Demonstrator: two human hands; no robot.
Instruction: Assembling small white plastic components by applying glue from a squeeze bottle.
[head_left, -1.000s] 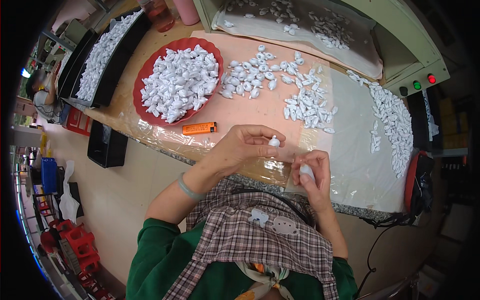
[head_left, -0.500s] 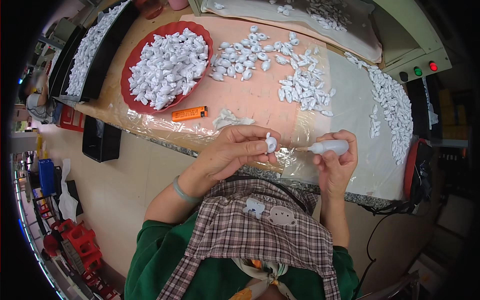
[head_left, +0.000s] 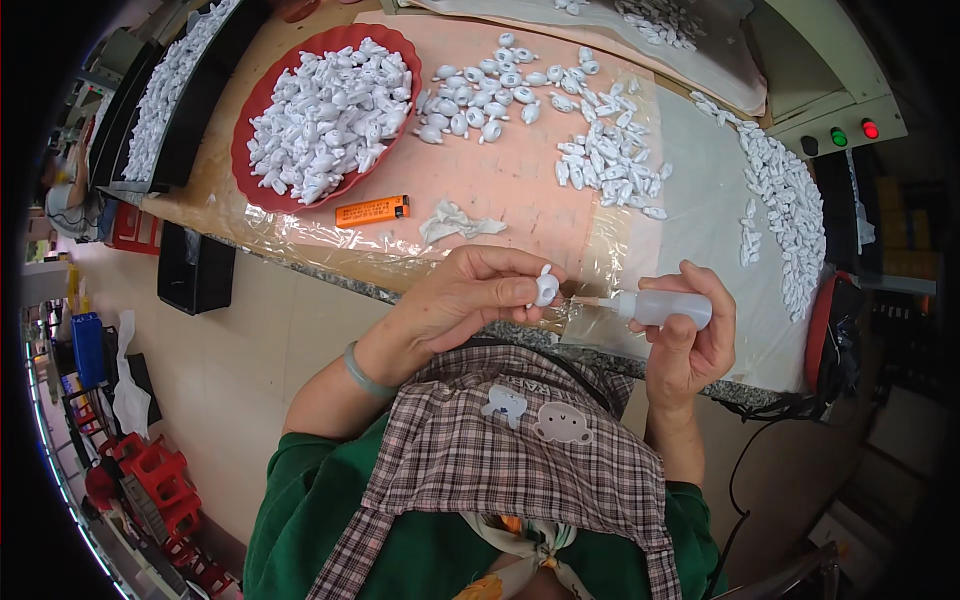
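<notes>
In the head view, the grip of our left hand (head_left: pixel 480 297) pinches a small, rounded white piece (head_left: pixel 545 289) between thumb and fingers, above the near edge of the brown desk (head_left: pixel 212 185). Our right hand (head_left: pixel 692 340) clasps a translucent white squeeze bottle (head_left: pixel 675 307), its thin nozzle (head_left: pixel 603 302) pointing at the piece; we cannot tell whether they touch. Beyond our left hand we see an orange rectangular lighter (head_left: pixel 371 211), a crumpled white tissue (head_left: pixel 458 222) and a red scalloped bowl (head_left: pixel 242 150) heaped with similar white pieces (head_left: pixel 325 120).

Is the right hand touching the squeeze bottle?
Touching: the head view shows the right hand gripping the squeeze bottle, thumb against its side.
</notes>
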